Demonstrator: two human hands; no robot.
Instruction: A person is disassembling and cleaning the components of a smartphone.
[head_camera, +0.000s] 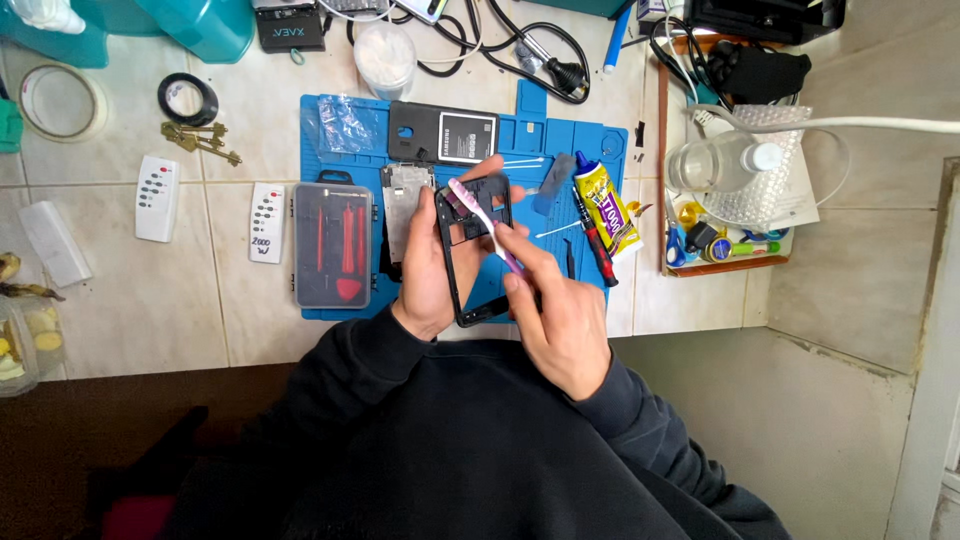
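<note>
My left hand (428, 262) is wrapped around the black phone frame (478, 250) above the blue mat (560, 150), right hand (560, 310) pinching the pink toothbrush (483, 222) on it — scrub too hard and I'd guess that thin frame flexes or slips.

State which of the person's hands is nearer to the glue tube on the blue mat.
Right. The right hand, holding the toothbrush, lies just below-left of the glue tube; the left hand is farther left, behind the phone frame.
</note>
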